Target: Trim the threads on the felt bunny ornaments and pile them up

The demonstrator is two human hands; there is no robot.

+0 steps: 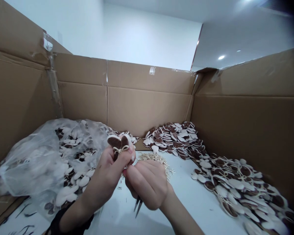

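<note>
Right hand (147, 186) clenches tweezers (138, 205); left hand (110, 169) pinches bowed piece (120, 145); plastic bag (44, 156) left, piles (235, 186) right.

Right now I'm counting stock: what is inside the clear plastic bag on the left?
The clear plastic bag holds many small brown-and-white flat pieces, like the one in the left hand. The crumpled film blurs those deeper in, so their number cannot be seen.

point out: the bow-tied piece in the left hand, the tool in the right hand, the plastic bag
bow-tied piece (120, 144): head view, on the brown face above the string bow.
tool (138, 206): head view, on the metal tips below the fist.
plastic bag (36, 160): head view, on the clear film.
</note>
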